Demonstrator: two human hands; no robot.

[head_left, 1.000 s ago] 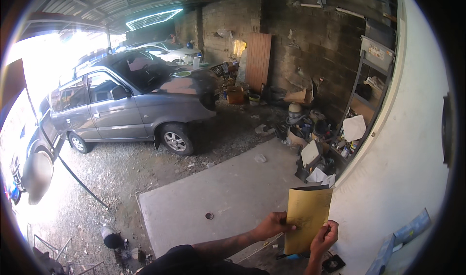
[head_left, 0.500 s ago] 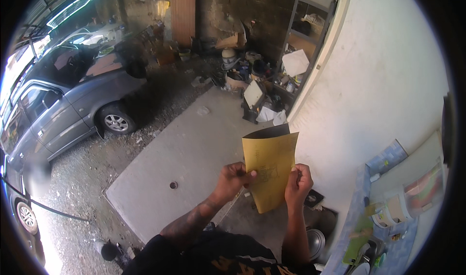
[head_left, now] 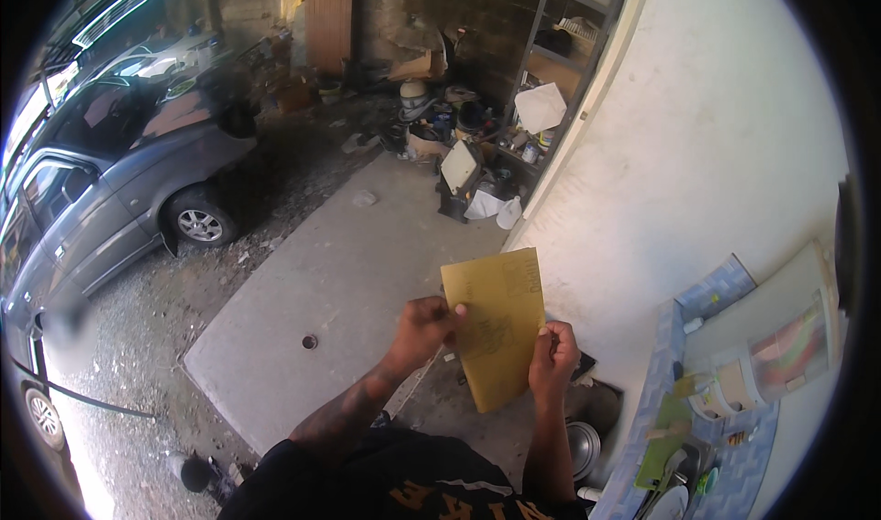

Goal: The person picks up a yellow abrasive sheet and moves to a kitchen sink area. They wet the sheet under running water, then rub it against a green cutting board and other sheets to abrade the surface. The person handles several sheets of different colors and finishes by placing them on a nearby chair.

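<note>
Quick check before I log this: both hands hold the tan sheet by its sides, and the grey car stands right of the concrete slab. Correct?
Not quite: the head view shows the grey car left of the concrete slab. The left hand and right hand do hold the tan sheet by its sides.

To my left I see a grey car (head_left: 119,210) on gravel (head_left: 128,341), near a concrete slab (head_left: 275,290) (a small round fitting (head_left: 310,342) sits in it). Ahead, clutter (head_left: 459,166) lies beside metal shelving (head_left: 558,59); to my right, a white wall (head_left: 707,134) rises near blue tiling (head_left: 659,366).
</note>
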